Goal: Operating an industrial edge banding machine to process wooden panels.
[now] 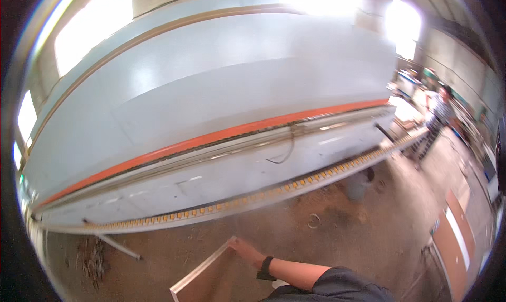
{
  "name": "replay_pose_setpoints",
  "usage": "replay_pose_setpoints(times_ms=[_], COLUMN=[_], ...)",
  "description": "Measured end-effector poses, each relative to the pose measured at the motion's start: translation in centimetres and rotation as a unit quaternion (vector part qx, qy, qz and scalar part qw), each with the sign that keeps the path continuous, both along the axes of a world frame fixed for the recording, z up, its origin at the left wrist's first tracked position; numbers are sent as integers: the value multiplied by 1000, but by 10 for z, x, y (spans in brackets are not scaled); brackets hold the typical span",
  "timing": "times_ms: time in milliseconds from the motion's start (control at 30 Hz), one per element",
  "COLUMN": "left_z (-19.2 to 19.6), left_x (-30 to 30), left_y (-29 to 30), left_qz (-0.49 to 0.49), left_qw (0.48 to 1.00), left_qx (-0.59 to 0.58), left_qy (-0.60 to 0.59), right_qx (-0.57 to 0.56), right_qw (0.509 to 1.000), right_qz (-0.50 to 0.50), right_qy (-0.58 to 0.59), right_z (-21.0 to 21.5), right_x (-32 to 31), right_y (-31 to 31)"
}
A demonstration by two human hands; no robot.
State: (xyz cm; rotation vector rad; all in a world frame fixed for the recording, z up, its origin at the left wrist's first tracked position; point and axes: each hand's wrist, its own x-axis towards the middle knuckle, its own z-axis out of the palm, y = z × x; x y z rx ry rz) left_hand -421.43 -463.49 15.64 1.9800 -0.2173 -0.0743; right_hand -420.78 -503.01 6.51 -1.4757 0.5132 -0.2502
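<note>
My right hand (245, 252), with a dark band on its wrist, reaches leftward from the lower edge. Its fingers close on the far corner of a flat brown panel (203, 282) with a pale edge. The panel tilts down toward the lower edge, where the picture cuts it off. My left hand is not in view. Beyond the panel stands a long pale-blue machine (221, 91) with an orange strip (211, 139) along it. A long rail with yellow rollers (232, 204) runs along its near side, apart from the panel.
A metal leg (120, 247) slants down below the rail at left. Several brown boards (454, 237) stand at the right. Another person (438, 114) in a striped top is by the rail's far right end. Debris (92, 260) lies on the floor at left.
</note>
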Motion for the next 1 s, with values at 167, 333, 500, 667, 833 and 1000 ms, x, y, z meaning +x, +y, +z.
replay_pose_setpoints(times_ms=[167,333,500,667,833,1000], left_z=[-69,-113,-56,-30,-24,-6], left_x=[122,245,329,411,488,538], left_y=[145,248,345,472,593,712], left_qz=[-120,-139,-190,-144,-86,334], left_qw=[988,982,979,985,944,941], left_qx=[95,68,75,82,308,-1], left_qy=[-30,-106,5,51,-85,56], right_qx=[136,240,321,180,38,-481], right_qw=[985,947,915,965,987,799], right_qz=[-57,-214,-245,-153,44,356], right_qy=[85,-6,-14,114,150,54], right_z=[65,9,14,15,-49,67], right_x=[21,93,182,347,560,746], right_y=[112,220,323,439,550,769])
